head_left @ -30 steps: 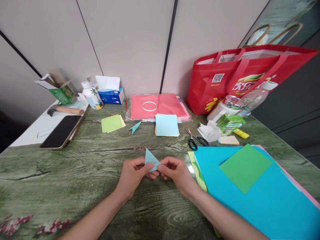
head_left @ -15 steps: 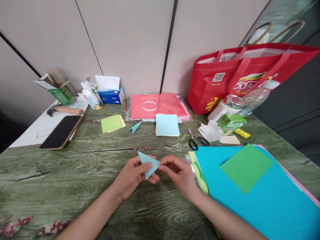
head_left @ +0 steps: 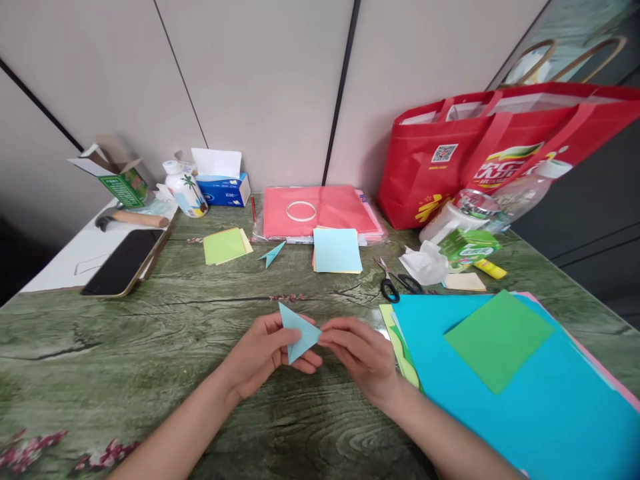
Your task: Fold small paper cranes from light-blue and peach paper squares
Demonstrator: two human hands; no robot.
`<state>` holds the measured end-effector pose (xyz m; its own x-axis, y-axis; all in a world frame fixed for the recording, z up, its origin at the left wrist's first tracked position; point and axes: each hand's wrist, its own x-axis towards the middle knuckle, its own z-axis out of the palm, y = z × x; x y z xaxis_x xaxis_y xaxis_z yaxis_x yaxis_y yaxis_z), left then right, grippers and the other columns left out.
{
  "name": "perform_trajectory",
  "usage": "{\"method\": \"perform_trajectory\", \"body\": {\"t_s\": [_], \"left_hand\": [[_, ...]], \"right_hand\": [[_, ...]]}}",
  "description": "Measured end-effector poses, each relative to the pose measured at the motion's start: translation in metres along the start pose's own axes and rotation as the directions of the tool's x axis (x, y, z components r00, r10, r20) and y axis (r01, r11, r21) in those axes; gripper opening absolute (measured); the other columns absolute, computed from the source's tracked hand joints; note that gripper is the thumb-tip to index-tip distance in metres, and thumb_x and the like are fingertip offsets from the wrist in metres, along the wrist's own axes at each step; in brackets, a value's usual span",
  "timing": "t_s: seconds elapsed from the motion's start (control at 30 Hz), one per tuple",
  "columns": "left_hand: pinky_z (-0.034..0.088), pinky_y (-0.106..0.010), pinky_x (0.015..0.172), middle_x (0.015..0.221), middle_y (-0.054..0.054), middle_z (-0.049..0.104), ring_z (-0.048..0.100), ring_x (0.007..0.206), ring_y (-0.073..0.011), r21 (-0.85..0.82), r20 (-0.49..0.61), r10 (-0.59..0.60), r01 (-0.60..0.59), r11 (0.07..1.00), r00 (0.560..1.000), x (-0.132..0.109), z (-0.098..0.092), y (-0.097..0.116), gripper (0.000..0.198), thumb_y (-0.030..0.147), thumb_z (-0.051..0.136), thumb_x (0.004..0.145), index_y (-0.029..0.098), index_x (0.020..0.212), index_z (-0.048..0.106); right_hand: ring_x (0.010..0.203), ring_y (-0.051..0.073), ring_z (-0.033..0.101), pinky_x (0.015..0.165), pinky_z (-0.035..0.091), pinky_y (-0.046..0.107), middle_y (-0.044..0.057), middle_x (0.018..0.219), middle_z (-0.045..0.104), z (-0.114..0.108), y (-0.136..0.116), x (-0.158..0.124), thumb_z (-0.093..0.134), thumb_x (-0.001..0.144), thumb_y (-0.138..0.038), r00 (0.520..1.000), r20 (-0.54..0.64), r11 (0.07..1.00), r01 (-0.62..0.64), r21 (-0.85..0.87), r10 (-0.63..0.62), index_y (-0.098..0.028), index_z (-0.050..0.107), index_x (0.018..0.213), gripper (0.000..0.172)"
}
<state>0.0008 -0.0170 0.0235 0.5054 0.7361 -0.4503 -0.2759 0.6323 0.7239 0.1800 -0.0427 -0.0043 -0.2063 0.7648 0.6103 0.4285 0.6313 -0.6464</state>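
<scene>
A light blue piece of folded paper (head_left: 302,333), triangular in outline, is held above the table between both hands. My left hand (head_left: 273,345) grips its left side, thumb on top and fingers beneath. At the paper's right tip, my right hand (head_left: 363,353) pinches the point between thumb and fingers. Beyond them lies a small folded blue paper piece (head_left: 273,255). To its right is a stack of square paper (head_left: 337,251), light blue on top. Green and yellow squares (head_left: 226,247) rest at the left.
Scissors (head_left: 391,280) lie open beside a crumpled tissue (head_left: 425,262). Large blue sheets (head_left: 465,413) with a green square (head_left: 500,341) cover the right side. A phone (head_left: 123,263) and hammer (head_left: 131,218) are at the left. A red bag (head_left: 425,170) stands at the back right.
My right hand's fingers have drawn closer together at the paper's tip, and its back has turned more towards me. The view has shifted slightly. The left hand keeps its hold.
</scene>
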Motion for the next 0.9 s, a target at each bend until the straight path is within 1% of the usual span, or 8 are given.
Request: {"method": "perform_trajectory", "body": {"t_s": [0.23,0.37,0.43,0.5,0.57,0.63,0.77,0.9], "left_hand": [[0.055,-0.027,0.053,0.064,-0.01,0.071,0.068,0.055,-0.0196,0.0,-0.08,-0.016,0.016,1.0,0.997,0.0005,0.0014,0.0015,0.017,0.014,0.065,0.069,0.008,0.086,0.066],[0.056,-0.027,0.053,0.061,-0.012,0.071,0.068,0.055,-0.0204,-0.006,-0.115,-0.031,0.03,1.0,0.993,0.001,0.0018,0.0016,0.014,0.011,0.063,0.069,0.008,0.082,0.065],[0.055,-0.027,0.052,0.06,-0.012,0.071,0.068,0.054,-0.0206,-0.035,-0.121,-0.057,0.053,0.998,0.991,0.0017,0.0009,0.0013,0.013,0.009,0.062,0.068,0.008,0.08,0.065],[0.055,-0.026,0.051,0.06,-0.012,0.071,0.068,0.054,-0.0201,-0.072,-0.119,-0.083,0.075,0.995,0.989,0.0026,-0.0001,0.0011,0.013,0.007,0.061,0.067,0.007,0.079,0.066],[0.055,-0.025,0.051,0.061,-0.012,0.071,0.068,0.054,-0.0197,-0.1,-0.111,-0.099,0.088,0.991,0.989,0.0033,-0.0008,0.0011,0.013,0.005,0.06,0.067,0.007,0.078,0.066],[0.056,-0.025,0.051,0.061,-0.013,0.071,0.068,0.054,-0.02,-0.113,-0.1,-0.103,0.092,0.989,0.99,0.0035,-0.001,0.0011,0.013,0.005,0.059,0.067,0.007,0.077,0.067],[0.056,-0.025,0.051,0.062,-0.013,0.072,0.069,0.055,-0.0202,-0.112,-0.089,-0.089,0.079,0.991,0.992,0.0031,-0.001,0.0009,0.014,0.004,0.059,0.067,0.007,0.078,0.067],[0.056,-0.025,0.051,0.063,-0.013,0.072,0.069,0.055,-0.0201,-0.114,-0.082,-0.086,0.076,0.991,0.993,0.0027,-0.001,0.0007,0.013,0.004,0.058,0.068,0.007,0.078,0.066]], "right_hand": [[0.068,0.014,0.064,0.057,0.053,0.023,0.007,0.078,0.066,0.0002,-0.0029,0.0024,0.054,0.083,-0.01,0.995,-0.044,0.993,0.083,-0.088,-0.087,-0.018,0.067,0.085,0.016],[0.07,0.015,0.064,0.06,0.054,0.024,0.01,0.08,0.067,-0.0002,-0.0005,0.0011,0.053,0.082,-0.006,0.984,-0.041,0.981,0.168,-0.094,-0.172,-0.013,0.066,0.087,0.016],[0.071,0.016,0.065,0.061,0.054,0.025,0.011,0.081,0.068,-0.0012,-0.0001,0.0008,0.054,0.082,-0.006,0.979,-0.031,0.974,0.199,-0.106,-0.204,-0.013,0.066,0.087,0.016],[0.071,0.015,0.065,0.062,0.055,0.025,0.008,0.08,0.069,-0.0021,-0.0004,0.0008,0.054,0.082,-0.007,0.981,-0.021,0.975,0.188,-0.118,-0.192,-0.015,0.064,0.09,0.016],[0.069,0.014,0.066,0.063,0.055,0.023,0.005,0.078,0.07,-0.0022,-0.001,0.0008,0.057,0.081,-0.009,0.991,-0.026,0.983,0.13,-0.127,-0.134,-0.018,0.062,0.093,0.016],[0.068,0.014,0.067,0.063,0.055,0.022,0.003,0.076,0.071,-0.0014,-0.0012,0.0006,0.06,0.08,-0.011,0.994,-0.059,0.988,0.08,-0.132,-0.088,-0.019,0.058,0.097,0.02],[0.067,0.014,0.068,0.063,0.055,0.022,0.004,0.077,0.072,0.0008,-0.0009,0.0001,0.062,0.079,-0.012,0.988,-0.105,0.988,0.101,-0.114,-0.113,-0.018,0.054,0.105,0.028],[0.066,0.014,0.068,0.063,0.055,0.022,0.004,0.077,0.071,0.0017,-0.0009,0.0001,0.063,0.078,-0.013,0.987,-0.117,0.988,0.096,-0.118,-0.11,-0.018,0.055,0.103,0.027]]}}
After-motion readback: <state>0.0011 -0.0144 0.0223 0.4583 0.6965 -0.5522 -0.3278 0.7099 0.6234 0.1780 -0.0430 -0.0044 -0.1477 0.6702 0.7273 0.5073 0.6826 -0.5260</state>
